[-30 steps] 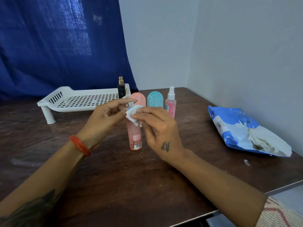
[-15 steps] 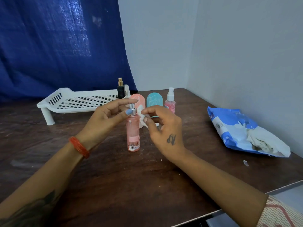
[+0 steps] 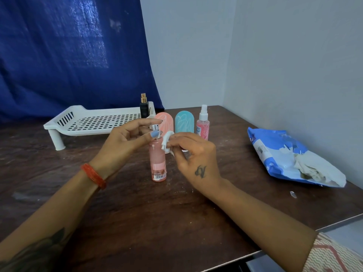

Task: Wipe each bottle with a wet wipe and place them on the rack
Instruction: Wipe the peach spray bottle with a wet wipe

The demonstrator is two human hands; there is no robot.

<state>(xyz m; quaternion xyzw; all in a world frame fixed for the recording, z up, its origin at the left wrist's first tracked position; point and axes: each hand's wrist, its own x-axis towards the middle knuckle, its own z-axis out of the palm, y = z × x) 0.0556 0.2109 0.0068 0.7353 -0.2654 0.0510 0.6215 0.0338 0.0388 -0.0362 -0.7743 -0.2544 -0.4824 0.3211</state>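
Observation:
A tall pink spray bottle (image 3: 158, 161) stands upright on the brown table (image 3: 137, 213). My left hand (image 3: 125, 140) pinches its silver nozzle between thumb and forefinger. My right hand (image 3: 193, 154) holds a crumpled white wet wipe (image 3: 167, 141) just right of the bottle's neck. Behind them stand a salmon rounded bottle (image 3: 166, 120), a teal rounded bottle (image 3: 184, 122) and a small pink spray bottle (image 3: 203, 123). A black bottle with a gold top (image 3: 144, 107) stands on the right end of the white slotted rack (image 3: 94, 122).
A blue and white wet-wipe pack (image 3: 290, 160), open with wipes spilling out, lies at the right by the wall. A small clear scrap (image 3: 292, 194) lies near the table's right edge. A blue curtain hangs behind the rack.
The wipe has come off the bottle's top and moved to its right side. My left fingers now pinch the bared silver nozzle. The bottle stays upright in place.

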